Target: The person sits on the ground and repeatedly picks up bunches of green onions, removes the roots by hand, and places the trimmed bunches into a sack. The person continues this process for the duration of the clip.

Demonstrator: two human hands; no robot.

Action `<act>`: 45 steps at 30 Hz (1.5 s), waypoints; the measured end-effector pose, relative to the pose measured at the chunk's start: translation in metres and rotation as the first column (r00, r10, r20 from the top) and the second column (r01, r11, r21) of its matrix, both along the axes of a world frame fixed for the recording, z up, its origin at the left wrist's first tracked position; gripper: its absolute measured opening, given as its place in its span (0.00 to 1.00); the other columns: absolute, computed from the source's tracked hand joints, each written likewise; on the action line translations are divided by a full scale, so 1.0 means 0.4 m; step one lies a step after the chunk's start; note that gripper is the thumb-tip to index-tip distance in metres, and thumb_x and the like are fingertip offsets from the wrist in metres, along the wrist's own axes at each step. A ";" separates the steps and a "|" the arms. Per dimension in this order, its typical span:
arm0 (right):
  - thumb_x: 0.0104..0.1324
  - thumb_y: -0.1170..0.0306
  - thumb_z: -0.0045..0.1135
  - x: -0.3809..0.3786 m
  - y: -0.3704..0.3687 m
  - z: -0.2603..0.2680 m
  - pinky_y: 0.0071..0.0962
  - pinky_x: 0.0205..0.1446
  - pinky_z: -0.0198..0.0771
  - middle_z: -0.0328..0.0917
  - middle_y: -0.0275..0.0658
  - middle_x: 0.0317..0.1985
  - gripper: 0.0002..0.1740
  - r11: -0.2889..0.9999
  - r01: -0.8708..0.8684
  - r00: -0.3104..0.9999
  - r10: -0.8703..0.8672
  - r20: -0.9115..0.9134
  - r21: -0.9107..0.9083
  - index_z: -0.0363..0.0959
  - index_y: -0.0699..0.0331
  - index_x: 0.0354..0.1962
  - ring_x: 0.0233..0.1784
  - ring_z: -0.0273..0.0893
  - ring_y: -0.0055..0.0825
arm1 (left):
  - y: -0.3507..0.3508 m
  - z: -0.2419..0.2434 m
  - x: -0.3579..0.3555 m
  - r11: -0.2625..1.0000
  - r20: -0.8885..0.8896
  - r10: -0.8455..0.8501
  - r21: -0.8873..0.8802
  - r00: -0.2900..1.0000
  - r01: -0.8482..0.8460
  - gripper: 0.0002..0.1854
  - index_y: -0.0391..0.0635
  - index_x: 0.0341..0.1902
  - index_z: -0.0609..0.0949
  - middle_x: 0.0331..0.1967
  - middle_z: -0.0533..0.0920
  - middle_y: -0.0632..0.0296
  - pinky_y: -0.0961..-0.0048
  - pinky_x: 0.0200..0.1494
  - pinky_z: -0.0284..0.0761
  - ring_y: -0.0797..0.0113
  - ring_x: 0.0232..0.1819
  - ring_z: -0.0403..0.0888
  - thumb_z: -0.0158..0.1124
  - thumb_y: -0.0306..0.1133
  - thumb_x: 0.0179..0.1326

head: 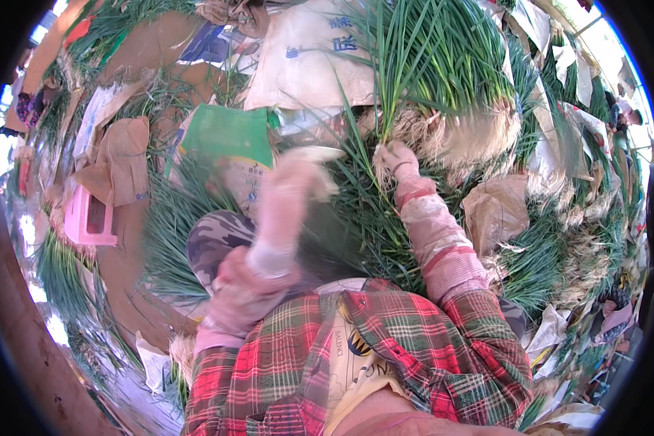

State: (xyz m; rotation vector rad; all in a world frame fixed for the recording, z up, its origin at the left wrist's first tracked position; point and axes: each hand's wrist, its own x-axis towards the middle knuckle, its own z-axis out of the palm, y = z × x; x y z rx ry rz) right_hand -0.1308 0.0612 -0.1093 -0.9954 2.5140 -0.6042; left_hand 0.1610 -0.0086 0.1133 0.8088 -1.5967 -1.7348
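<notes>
My right hand grips the rooty base of a few green allium stalks, whose long leaves stretch away from me. Just beyond it lies a thick bundle of the same green stalks, its pale matted roots facing me. My left hand is smeared by motion over the middle of the heap, apart from my right hand. A pale streak shows at its fingers, but whether it holds anything is unclear. Loose green leaves lie below and between the hands.
A white woven sack with blue printing lies ahead, with a green-and-white bag nearer. A pink plastic stool is at left. Brown paper and more rooted bundles lie at right. A person shows at the far right.
</notes>
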 end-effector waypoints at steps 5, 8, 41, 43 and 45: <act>0.67 0.54 0.51 -0.009 0.041 0.097 0.40 0.43 0.73 0.80 0.47 0.34 0.18 0.959 -0.036 0.992 0.001 -0.123 -0.280 0.77 0.61 0.38 0.38 0.79 0.46 | 0.035 -0.273 -0.195 0.933 0.017 -0.227 0.289 0.974 0.213 0.16 0.38 0.49 0.81 0.29 0.83 0.64 0.83 0.32 0.72 0.79 0.27 0.77 0.50 0.38 0.72; 0.66 0.55 0.54 0.038 0.092 0.253 0.36 0.36 0.74 0.79 0.42 0.26 0.16 0.986 -0.038 0.986 0.064 0.156 -0.165 0.77 0.59 0.38 0.29 0.80 0.38 | 0.034 -0.302 -0.254 0.934 0.092 -0.255 0.281 0.963 0.221 0.17 0.40 0.50 0.81 0.32 0.84 0.65 0.83 0.31 0.72 0.81 0.27 0.75 0.53 0.40 0.71; 0.71 0.65 0.47 0.162 0.049 0.202 0.25 0.39 0.72 0.81 0.39 0.32 0.13 0.453 0.780 0.375 0.214 0.902 -0.431 0.74 0.65 0.33 0.30 0.77 0.24 | 0.079 -0.288 -0.176 0.784 -0.069 -0.248 0.572 0.966 0.242 0.20 0.45 0.28 0.76 0.17 0.72 0.69 0.81 0.20 0.67 0.79 0.15 0.68 0.52 0.47 0.71; 0.73 0.55 0.45 0.116 0.090 0.198 0.27 0.43 0.73 0.83 0.42 0.33 0.22 0.736 0.349 0.605 0.296 0.739 -0.580 0.76 0.67 0.39 0.32 0.79 0.28 | 0.071 -0.289 -0.176 0.784 -0.095 -0.215 0.577 0.972 0.230 0.20 0.45 0.29 0.76 0.17 0.73 0.69 0.82 0.19 0.66 0.80 0.15 0.68 0.52 0.47 0.71; 0.73 0.47 0.43 0.135 0.116 0.208 0.27 0.51 0.72 0.82 0.43 0.41 0.30 0.966 0.010 0.372 0.236 0.898 -0.258 0.75 0.68 0.45 0.42 0.80 0.28 | 0.059 -0.307 -0.169 0.774 -0.155 -0.201 0.580 0.967 0.254 0.20 0.45 0.29 0.76 0.18 0.73 0.70 0.83 0.19 0.64 0.80 0.15 0.68 0.52 0.48 0.71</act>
